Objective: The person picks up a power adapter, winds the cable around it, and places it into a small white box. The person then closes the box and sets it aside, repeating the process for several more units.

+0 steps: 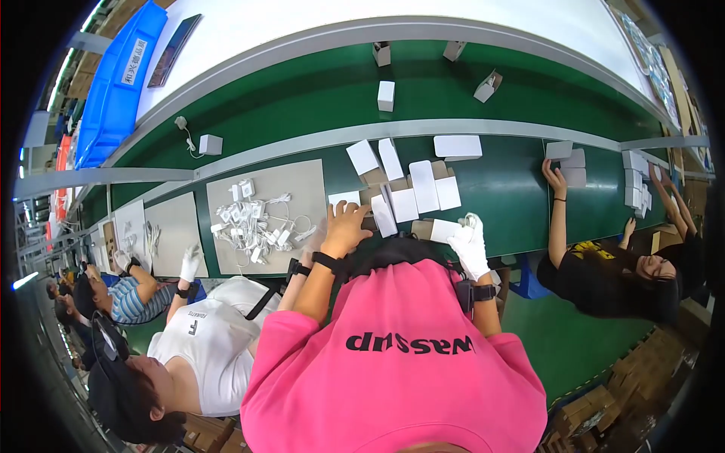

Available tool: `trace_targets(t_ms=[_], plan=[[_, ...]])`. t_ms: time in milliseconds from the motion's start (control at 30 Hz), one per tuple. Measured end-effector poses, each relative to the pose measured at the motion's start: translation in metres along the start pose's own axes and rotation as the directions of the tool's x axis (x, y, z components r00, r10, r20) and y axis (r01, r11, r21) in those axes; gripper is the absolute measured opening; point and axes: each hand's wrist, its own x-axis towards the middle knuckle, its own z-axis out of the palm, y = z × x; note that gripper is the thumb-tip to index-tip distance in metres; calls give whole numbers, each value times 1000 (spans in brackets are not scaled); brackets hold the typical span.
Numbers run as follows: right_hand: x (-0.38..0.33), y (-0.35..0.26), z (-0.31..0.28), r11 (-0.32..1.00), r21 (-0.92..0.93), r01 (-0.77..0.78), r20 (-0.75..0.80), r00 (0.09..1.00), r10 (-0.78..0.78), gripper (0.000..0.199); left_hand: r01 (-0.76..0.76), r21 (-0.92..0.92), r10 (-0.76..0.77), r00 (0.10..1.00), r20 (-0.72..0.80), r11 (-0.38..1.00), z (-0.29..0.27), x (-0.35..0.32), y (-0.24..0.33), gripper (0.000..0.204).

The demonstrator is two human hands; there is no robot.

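While left hand point(346, 225) lies flat, fingers released, near white boxes point(404, 192); gloved right hand point(470, 240) grasps sth. white, can't tell what.

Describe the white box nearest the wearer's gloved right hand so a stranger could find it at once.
Start at the green work table in front of the person in pink. A cluster of white boxes lies near its front edge. The one meant, small white box, sits just left of the gloved right hand, closer to the front edge than the other boxes.
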Motion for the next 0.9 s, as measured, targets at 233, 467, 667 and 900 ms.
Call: trace_targets(t_ms=[233, 467, 667, 900], plan=[[21, -32, 20, 999, -44, 8, 153, 988, -1, 72, 82, 15, -82, 997, 2, 996, 28, 9, -28, 25], [24, -56, 74, 704, 390, -594, 813, 581, 39, 76, 146, -294, -180, 979, -93, 945, 12, 0, -19, 18], [17, -106, 101, 996, 18, -88, 844, 536, 32, 74, 48, -495, -70, 997, -25, 868, -37, -7, 18, 24], [23, -89, 73, 881, -217, 420, 702, 695, -158, 59, 116, -798, 118, 966, 229, 591, -11, 18, 16, 45]])
